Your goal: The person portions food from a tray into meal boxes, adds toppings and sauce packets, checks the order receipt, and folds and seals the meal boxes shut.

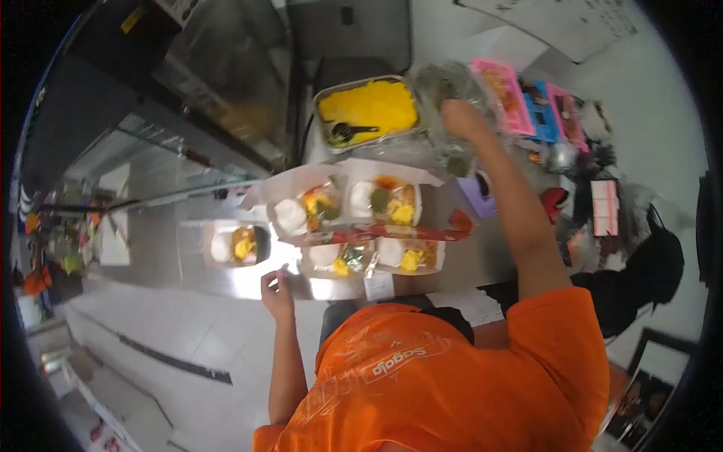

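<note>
My right hand (461, 120) reaches into a clear plastic bag (446, 84) holding something green. Its fingers are hidden there. My left hand (279, 292) is at the counter's front edge, loosely curled, with a gap between thumb and fingers and nothing visible in it. Above it, a small food box (220, 247) with rice and yellow food stands apart. Several open boxes stand in two rows in the middle: a back left box (289, 217), a back right box (361, 200) and front boxes (390, 255). They hold white rice, yellow shreds and small plastic packets.
A metal tray (322, 137) of yellow shreds, with a black scoop (345, 132) in it, stands behind the boxes. Pink baskets (520, 120) and a blue basket (541, 113) are at back right. A purple container (474, 196) stands beside my right forearm. A glass cabinet (226, 83) rises at left.
</note>
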Action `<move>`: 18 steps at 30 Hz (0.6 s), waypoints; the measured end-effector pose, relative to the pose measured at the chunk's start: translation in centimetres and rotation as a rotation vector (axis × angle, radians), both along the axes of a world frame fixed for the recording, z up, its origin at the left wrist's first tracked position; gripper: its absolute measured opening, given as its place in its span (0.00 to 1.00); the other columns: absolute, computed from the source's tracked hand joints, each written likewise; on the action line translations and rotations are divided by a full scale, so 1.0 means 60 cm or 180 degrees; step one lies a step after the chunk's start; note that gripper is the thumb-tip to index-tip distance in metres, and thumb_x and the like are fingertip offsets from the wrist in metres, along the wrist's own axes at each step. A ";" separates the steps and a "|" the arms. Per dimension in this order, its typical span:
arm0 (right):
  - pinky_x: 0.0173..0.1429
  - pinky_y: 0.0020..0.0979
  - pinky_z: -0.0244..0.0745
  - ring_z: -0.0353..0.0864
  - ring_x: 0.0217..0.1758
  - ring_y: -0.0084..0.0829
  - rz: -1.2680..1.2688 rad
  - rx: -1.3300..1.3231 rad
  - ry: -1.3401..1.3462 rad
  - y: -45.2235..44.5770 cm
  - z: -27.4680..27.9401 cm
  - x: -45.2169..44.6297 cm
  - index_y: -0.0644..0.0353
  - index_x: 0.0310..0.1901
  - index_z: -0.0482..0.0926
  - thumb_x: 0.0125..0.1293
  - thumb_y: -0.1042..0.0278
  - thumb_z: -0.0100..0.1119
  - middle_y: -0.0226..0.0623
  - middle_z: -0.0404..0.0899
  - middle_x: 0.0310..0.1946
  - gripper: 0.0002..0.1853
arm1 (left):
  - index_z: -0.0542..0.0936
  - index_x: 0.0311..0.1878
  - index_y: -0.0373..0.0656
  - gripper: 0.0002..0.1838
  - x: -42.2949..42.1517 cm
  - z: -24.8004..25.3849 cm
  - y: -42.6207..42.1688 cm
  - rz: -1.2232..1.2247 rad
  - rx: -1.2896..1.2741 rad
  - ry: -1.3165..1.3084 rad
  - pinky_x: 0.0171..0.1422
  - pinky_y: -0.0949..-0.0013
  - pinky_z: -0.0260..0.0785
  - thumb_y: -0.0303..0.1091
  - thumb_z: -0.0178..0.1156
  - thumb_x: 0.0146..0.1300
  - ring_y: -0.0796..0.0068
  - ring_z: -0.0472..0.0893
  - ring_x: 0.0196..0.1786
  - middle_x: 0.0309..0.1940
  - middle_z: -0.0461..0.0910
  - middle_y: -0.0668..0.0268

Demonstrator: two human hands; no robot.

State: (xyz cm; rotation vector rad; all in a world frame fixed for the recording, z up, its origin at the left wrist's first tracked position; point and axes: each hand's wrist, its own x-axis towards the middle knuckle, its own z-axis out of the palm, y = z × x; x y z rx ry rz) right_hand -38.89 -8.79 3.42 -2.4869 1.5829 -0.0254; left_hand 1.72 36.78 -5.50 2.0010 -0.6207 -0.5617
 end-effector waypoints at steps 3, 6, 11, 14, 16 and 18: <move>0.53 0.50 0.80 0.85 0.48 0.54 0.0288 0.0907 0.1166 0.083 0.060 0.039 0.65 0.40 0.85 0.54 0.61 0.63 0.53 0.85 0.42 0.17 | 0.80 0.44 0.38 0.11 -0.011 0.038 0.039 -0.0003 0.0266 -0.0437 0.41 0.67 0.75 0.36 0.66 0.68 0.70 0.82 0.38 0.41 0.84 0.63; 0.59 0.51 0.74 0.83 0.53 0.51 0.0586 0.0314 0.1420 0.162 0.030 0.015 0.59 0.47 0.85 0.59 0.65 0.63 0.54 0.85 0.44 0.15 | 0.79 0.45 0.39 0.11 -0.024 0.046 0.069 0.0008 0.0328 -0.0269 0.42 0.68 0.75 0.36 0.66 0.67 0.69 0.82 0.39 0.43 0.83 0.63; 0.55 0.46 0.77 0.85 0.49 0.48 0.0239 -0.0052 0.1378 0.160 0.050 -0.001 0.57 0.49 0.84 0.58 0.75 0.60 0.50 0.85 0.43 0.16 | 0.79 0.45 0.39 0.08 -0.051 0.109 0.062 0.0343 0.0214 0.0202 0.45 0.71 0.72 0.31 0.64 0.68 0.75 0.79 0.40 0.38 0.80 0.67; 0.53 0.43 0.76 0.84 0.46 0.46 0.0582 -0.0074 -0.1240 0.264 0.177 0.091 0.56 0.50 0.84 0.60 0.74 0.60 0.42 0.84 0.42 0.16 | 0.77 0.54 0.41 0.17 -0.057 0.180 0.045 -0.0299 -0.0206 0.1772 0.38 0.71 0.75 0.44 0.59 0.74 0.69 0.81 0.41 0.41 0.81 0.61; 0.57 0.40 0.74 0.82 0.50 0.40 0.1441 0.0592 -0.1370 0.368 0.269 0.193 0.52 0.50 0.85 0.60 0.70 0.63 0.36 0.84 0.43 0.16 | 0.71 0.65 0.39 0.32 -0.082 0.283 0.000 -0.0814 -0.0713 0.3761 0.40 0.66 0.81 0.58 0.51 0.75 0.63 0.84 0.47 0.52 0.81 0.52; 0.62 0.43 0.69 0.80 0.54 0.37 0.2204 0.0393 -0.1613 0.455 0.234 0.266 0.49 0.52 0.84 0.58 0.63 0.67 0.31 0.84 0.44 0.18 | 0.67 0.68 0.38 0.36 -0.077 0.307 -0.019 -0.1135 -0.0836 0.4209 0.42 0.64 0.82 0.62 0.48 0.75 0.60 0.84 0.49 0.56 0.79 0.49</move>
